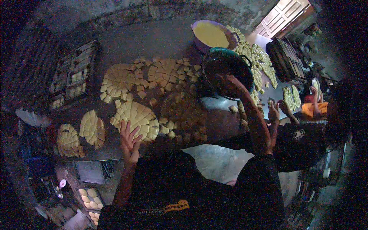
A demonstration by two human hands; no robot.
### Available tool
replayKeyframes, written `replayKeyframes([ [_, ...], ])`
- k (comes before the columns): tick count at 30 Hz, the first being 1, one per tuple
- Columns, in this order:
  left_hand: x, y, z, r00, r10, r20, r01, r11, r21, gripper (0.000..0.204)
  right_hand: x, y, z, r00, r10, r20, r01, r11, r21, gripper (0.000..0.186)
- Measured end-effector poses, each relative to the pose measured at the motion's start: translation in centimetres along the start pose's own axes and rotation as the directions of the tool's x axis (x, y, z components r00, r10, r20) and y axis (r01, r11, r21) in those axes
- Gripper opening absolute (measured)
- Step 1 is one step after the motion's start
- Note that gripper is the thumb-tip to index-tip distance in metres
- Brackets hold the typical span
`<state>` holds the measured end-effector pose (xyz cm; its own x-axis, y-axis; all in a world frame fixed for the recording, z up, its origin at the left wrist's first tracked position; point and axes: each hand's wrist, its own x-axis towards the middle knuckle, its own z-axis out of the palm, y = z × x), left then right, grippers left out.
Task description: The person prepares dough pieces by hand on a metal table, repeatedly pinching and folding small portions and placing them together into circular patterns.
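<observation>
My left hand (pixel 130 138) lies with spread fingers on the near edge of a pale yellow dough round (pixel 138 115) cut into many pieces. My right hand (pixel 229 82) reaches down into a dark green-rimmed basin (pixel 221 51); its fingers are lost in the shadow, and whether they hold anything is hidden. Loose dough pieces (pixel 168 126) lie just right of the round. Beyond it, more cut dough (pixel 120 78) spreads over the table.
A purple basin (pixel 196 41) of yellow contents stands behind the dark one. Two cut rounds (pixel 92 128) lie at the left, near a wooden crate (pixel 94 50). At the right, a co-worker's hands (pixel 273 112) are near dough rolls (pixel 241 109); a dark crate (pixel 283 61) stands beyond.
</observation>
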<state>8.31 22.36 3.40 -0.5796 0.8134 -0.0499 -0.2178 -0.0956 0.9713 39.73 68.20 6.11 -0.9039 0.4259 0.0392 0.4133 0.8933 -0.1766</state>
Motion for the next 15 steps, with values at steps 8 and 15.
replayKeyframes([
  [8, 1.0, 2.6, 1.0, 0.971, -0.026, 0.238, 0.029, 1.000, -0.008, 0.058, 2.3, -7.8, -5.7, 0.948, 0.314, 0.048, -0.314, 0.949, -0.003, 0.041],
  [15, -0.4, 4.8, 0.6, 0.951, -0.204, 0.234, 0.270, 0.914, -0.303, 0.032, 4.3, -31.0, -6.5, 0.916, 0.213, 0.340, -0.401, 0.447, 0.800, 0.059],
])
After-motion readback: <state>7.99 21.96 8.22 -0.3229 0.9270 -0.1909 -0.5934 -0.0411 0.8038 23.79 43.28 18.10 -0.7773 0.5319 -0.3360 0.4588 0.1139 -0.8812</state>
